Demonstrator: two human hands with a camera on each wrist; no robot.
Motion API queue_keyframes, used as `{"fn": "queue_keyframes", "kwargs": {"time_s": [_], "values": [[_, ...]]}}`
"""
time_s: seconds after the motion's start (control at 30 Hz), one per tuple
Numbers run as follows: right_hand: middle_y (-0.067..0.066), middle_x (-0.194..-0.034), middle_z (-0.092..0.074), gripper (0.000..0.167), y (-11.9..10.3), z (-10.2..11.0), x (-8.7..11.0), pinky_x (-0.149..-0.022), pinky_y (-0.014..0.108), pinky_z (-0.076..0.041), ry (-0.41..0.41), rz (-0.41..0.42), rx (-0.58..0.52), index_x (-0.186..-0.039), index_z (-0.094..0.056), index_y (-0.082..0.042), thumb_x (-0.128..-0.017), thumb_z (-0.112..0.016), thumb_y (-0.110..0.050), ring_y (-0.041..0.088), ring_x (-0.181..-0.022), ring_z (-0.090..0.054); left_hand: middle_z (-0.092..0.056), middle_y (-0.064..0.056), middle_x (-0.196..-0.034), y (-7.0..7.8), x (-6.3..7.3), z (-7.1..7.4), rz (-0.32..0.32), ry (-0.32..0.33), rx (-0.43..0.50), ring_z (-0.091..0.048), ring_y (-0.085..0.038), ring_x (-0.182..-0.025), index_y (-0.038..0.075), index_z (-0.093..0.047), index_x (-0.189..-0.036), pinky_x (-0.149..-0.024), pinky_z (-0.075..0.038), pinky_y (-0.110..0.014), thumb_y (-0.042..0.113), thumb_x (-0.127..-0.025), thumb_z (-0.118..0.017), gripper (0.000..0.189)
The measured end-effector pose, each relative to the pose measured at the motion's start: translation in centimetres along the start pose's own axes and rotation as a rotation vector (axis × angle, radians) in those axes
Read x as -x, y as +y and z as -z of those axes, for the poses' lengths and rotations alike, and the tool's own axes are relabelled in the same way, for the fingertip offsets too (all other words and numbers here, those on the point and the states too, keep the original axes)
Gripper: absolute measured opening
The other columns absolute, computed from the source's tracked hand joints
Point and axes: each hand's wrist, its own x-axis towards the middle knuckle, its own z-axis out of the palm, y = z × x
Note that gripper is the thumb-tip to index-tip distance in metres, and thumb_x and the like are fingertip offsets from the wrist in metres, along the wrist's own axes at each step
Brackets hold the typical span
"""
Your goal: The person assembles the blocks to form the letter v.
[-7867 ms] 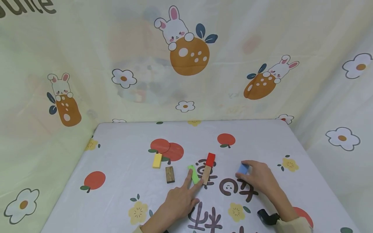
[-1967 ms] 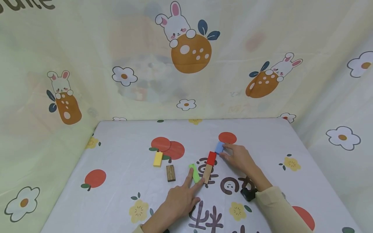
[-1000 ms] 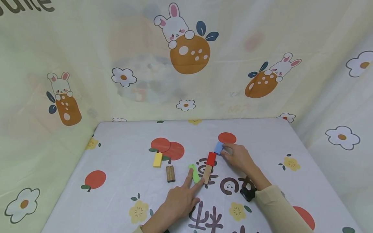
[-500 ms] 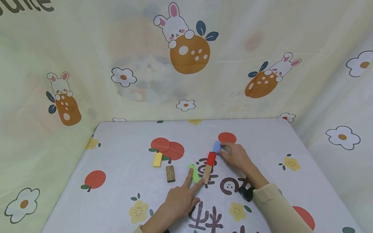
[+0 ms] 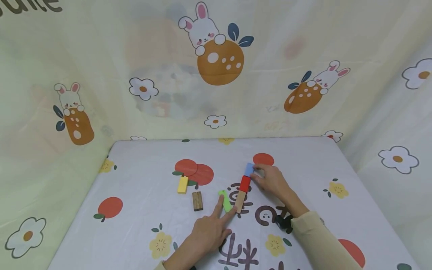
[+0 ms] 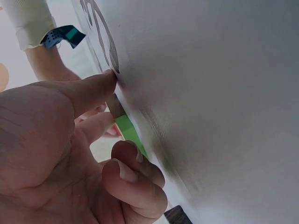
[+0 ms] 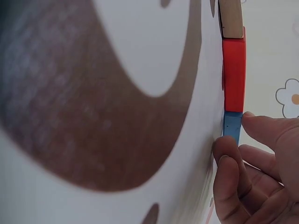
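Shifted left since the earlier frame, the blue block (image 5: 249, 169) sits right of centre against the red block (image 5: 245, 183), so we judge the row straighter. Nearest, at lower centre, our left hand (image 5: 207, 232) grips nothing, two outstretched fingers touching the green block (image 5: 227, 204) and tan block (image 5: 240, 200); farther up, our right hand (image 5: 272, 182) pinches the blue block.

Cropped lettering (image 5: 33, 5) ending "e" on curtain (image 5: 108, 45)
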Motion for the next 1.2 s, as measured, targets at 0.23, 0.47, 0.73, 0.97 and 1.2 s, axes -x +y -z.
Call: {"fn": "queue_keyframes", "kwargs": {"time_s": [0.23, 0.47, 0.73, 0.97, 1.2], "values": [[0.019, -0.139, -0.071, 0.047, 0.07, -0.09, -0.22, -0.113, 0.060, -0.050, -0.007, -0.011, -0.004, -0.137, -0.069, -0.002, -0.097, -0.077, -0.027, 0.042, -0.133, -0.063, -0.023, -0.005, -0.179, -0.04, 0.09, -0.05, -0.007, 0.015, -0.012, -0.054, -0.021, -0.057, 0.051, -0.033, -0.162, -0.051, -0.042, -0.028, 0.046, -0.101, -0.068, 0.071], [0.019, -0.139, -0.070, 0.046, 0.29, -0.17, -0.31, -0.106, 0.057, -0.056, -0.018, -0.022, -0.023, -0.138, -0.068, -0.003, -0.098, -0.076, -0.026, 0.039, -0.119, -0.068, -0.024, -0.006, -0.178, 0.01, 0.12, 0.01, -0.005, 0.011, -0.008, -0.054, -0.021, -0.057, 0.051, -0.034, -0.162, -0.051, -0.041, -0.027, 0.046, -0.101, -0.068, 0.071], [0.018, -0.136, -0.072, 0.048, 0.64, -0.25, -0.61, -0.084, 0.038, -0.054, -0.022, -0.019, -0.037, -0.137, -0.068, -0.004, -0.097, -0.077, -0.028, 0.018, -0.080, -0.062, -0.023, -0.006, -0.179, -0.01, 0.17, 0.02, -0.002, 0.007, 0.004, -0.053, -0.021, -0.057, 0.051, -0.034, -0.162, -0.050, -0.040, -0.027, 0.046, -0.101, -0.068, 0.071], [0.019, -0.136, -0.072, 0.049, 0.76, -0.15, -0.81, -0.071, 0.030, -0.048, -0.038, -0.025, -0.051, -0.137, -0.068, -0.003, -0.096, -0.078, -0.028, 0.013, -0.055, -0.053, -0.023, -0.006, -0.179, 0.01, 0.20, 0.14, -0.003, 0.009, 0.012, -0.054, -0.021, -0.058, 0.051, -0.034, -0.163, -0.051, -0.041, -0.027, 0.046, -0.101, -0.068, 0.070], [0.019, -0.136, -0.072, 0.048, 0.72, -0.11, -0.84, -0.070, 0.030, -0.046, -0.035, -0.012, -0.057, -0.136, -0.069, -0.004, -0.096, -0.079, -0.028, 0.013, -0.053, -0.051, -0.023, -0.006, -0.179, 0.07, 0.24, 0.19, -0.005, 0.017, 0.007, -0.053, -0.021, -0.057, 0.050, -0.034, -0.162, -0.051, -0.040, -0.027, 0.045, -0.101, -0.068, 0.070]]}}
